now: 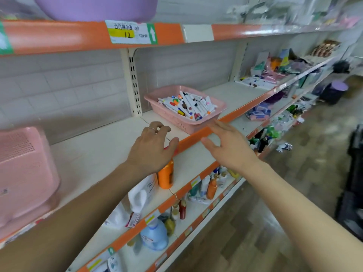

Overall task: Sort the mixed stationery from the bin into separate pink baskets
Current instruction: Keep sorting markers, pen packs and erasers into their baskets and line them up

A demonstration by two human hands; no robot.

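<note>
A pink basket (196,125) stands on the middle shelf, filled with several white marker pens (188,106) with coloured caps. My left hand (152,149) hovers over the shelf just left of the basket, fingers loosely curled, holding nothing. My right hand (225,143) reaches toward the basket's front right corner, fingers straight and spread, holding nothing. A second pink basket (23,173) lies overturned at the far left of the same shelf, blurred.
The shelf's orange front edge (196,137) runs under both hands. Bottles (166,176) and detergent (154,236) stand on lower shelves. A purple basin (94,6) sits above. Mixed packets (275,69) crowd the shelf's right end. A dark bin (353,183) stands on the floor at right.
</note>
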